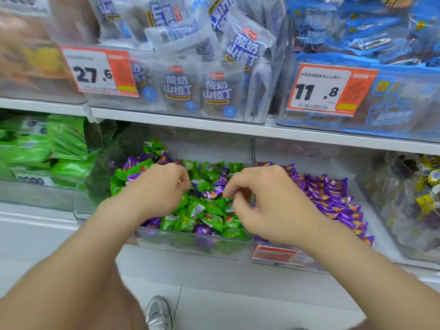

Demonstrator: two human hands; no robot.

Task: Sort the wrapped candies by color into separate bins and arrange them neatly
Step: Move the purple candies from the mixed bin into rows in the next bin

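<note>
Both grips are held low over a clear bin in which green candies and purple candies lie mixed. The left grip is curled, its fingertips set down among the green wrappers; whether one is held cannot be told. The right grip is likewise curled, thumb and forefinger drawn close together just beside the left grip, and what, if anything, is pinched there is blurred. To the right of the right grip a second bin is filled with a purple heap only. Left of the left grip, green packs are stacked. Above both grips a shelf carries bagged snacks.
</note>
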